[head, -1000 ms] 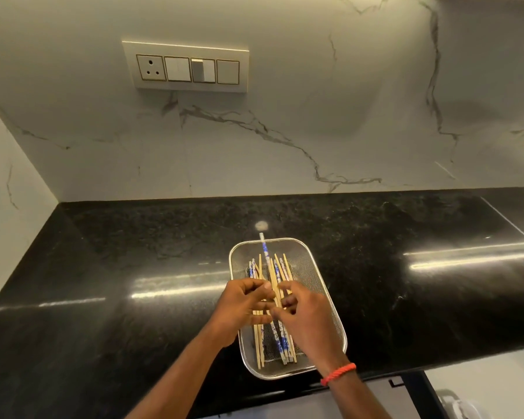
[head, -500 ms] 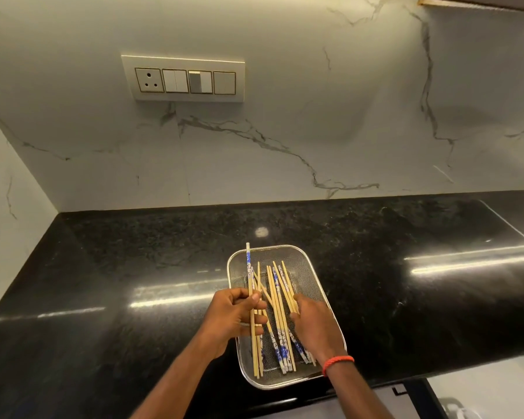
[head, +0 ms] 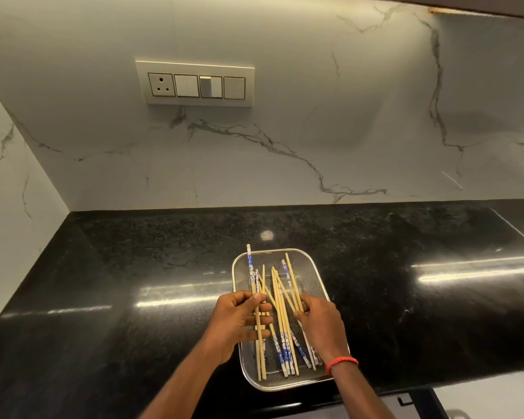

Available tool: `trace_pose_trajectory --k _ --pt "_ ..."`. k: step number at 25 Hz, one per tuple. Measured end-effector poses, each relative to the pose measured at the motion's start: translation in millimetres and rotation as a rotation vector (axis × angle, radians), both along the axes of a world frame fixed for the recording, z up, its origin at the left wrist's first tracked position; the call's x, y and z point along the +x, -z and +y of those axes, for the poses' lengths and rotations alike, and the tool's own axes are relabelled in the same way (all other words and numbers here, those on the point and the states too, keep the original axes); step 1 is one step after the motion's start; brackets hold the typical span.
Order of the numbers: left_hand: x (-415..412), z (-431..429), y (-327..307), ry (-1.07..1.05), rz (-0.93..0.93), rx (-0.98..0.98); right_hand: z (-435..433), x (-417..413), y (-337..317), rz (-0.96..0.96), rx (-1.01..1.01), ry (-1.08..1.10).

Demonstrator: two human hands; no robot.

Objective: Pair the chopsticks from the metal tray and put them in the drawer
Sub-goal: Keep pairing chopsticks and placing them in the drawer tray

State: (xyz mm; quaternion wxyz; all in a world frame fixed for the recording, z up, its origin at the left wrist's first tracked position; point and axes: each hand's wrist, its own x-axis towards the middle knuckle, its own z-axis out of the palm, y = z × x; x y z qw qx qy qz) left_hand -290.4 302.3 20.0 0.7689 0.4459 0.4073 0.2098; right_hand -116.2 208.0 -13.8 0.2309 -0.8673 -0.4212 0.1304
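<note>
Metal tray: rectangular, silver mesh, rounded corners; it stood on the black polished stone counter.
Left hand: at the tray's left side, fingers and thumb curled round the held chopsticks.
Held chopsticks: slim wooden sticks with blue-and-white patterned ends (two, as it seemed); one tip passed the tray's far rim.
Loose chopsticks: same kind, crossed inside the tray.
Right hand: over the tray's right side, fingers bent onto the loose chopsticks; a real pinch could not be told.
</note>
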Motion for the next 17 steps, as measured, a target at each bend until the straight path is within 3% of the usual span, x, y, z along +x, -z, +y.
trace_pose_trajectory --k 4,7,12,17 --pt "0.7 -2.4 -1.0 0.0 -0.009 -0.028 -0.9 -0.3 -29.6 0.114 0.364 0.064" --pt "3.2 -3.8 -3.5 0.015 -0.032 -0.051 0.5 -10.8 -49.1 0.184 0.542 -0.039" --pt "3.7 -7.7 -6.7 0.082 -0.039 -0.02 6.1 -35.6 -46.9 0.121 0.355 -0.2" --pt "0.6 -11.6 -3.6 0.079 -0.038 0.001 7.5 -45.6 -40.8 0.121 0.322 -0.218"
